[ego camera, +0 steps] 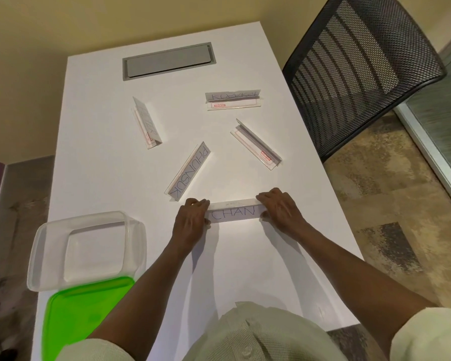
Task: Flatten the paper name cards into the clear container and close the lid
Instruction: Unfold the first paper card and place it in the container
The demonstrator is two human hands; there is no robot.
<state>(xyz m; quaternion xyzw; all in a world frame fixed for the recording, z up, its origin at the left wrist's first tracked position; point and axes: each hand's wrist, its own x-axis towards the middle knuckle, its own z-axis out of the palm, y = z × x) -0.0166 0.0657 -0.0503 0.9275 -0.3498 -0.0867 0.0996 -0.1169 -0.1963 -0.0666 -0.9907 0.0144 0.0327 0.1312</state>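
Five name cards on the white table (110, 157), one view only (head cam). Nearest is the CHAN card (233, 212), lying w/ its long axis left-right across the person's front, lettering upright to the wearer. Left hand (192, 222) is at its left end, right hand (280, 208) at its right end; fingers of both curl over the top fold and pinch the ends, thumbs on the near edge. Card sits between the hands, so neither is nearer.

Other four are farther up the table, well apart: PHUNSUK card (189, 171) runs diagonal, far end to the right; one upper left (147, 123) runs near-far w/ a tilt; one at top (232, 100) lies left-right, text upside down; one at right (256, 144) diagonal, near end to the right.

Clear container (50, 256) is open, near left of the hands, nothing visible inside. Green lid (86, 313) lies just under its near edge. My guess: CHAN card gets pressed flat, then goes left and toward the wearer to the container.
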